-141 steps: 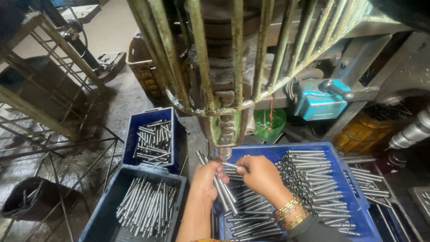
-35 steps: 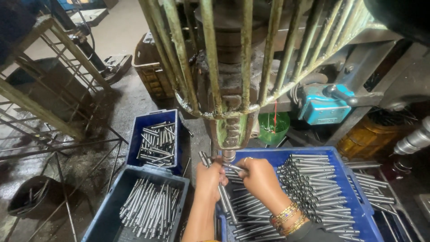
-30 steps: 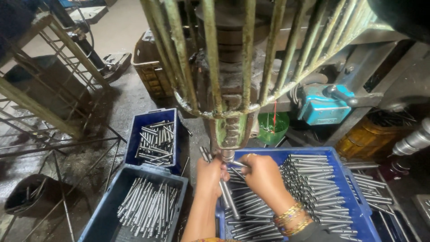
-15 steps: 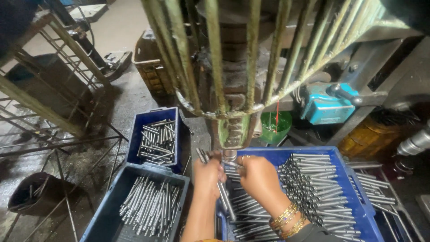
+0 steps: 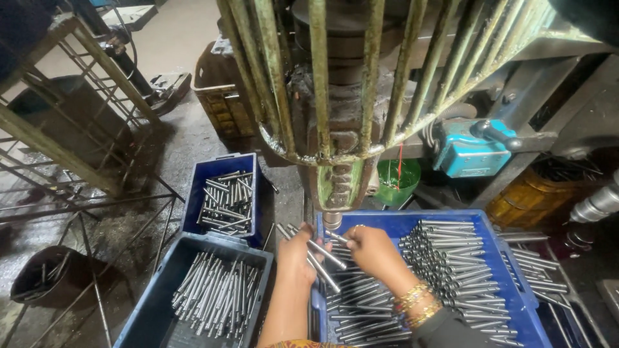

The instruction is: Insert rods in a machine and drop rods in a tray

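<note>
My left hand point(image 5: 295, 261) grips a small bunch of long steel rods point(image 5: 314, 254) over the left edge of a blue crate point(image 5: 516, 278) filled with the same rods. My right hand point(image 5: 373, 251), with gold bangles on the wrist, pinches one rod by its end and holds it under the green press head point(image 5: 340, 185). Both hands are close together, just below the machine's caged guard point(image 5: 361, 77).
A dark blue crate of rods point(image 5: 213, 296) sits at lower left, a smaller blue crate of shorter rods point(image 5: 225, 196) behind it. A green bucket point(image 5: 400, 180), a teal motor unit point(image 5: 467, 151), a yellow drum point(image 5: 525, 203) and a metal frame point(image 5: 71, 135) surround the machine.
The hands stay at the press head; the right hand has shifted slightly with its rod under the die. The view has drifted a little.
</note>
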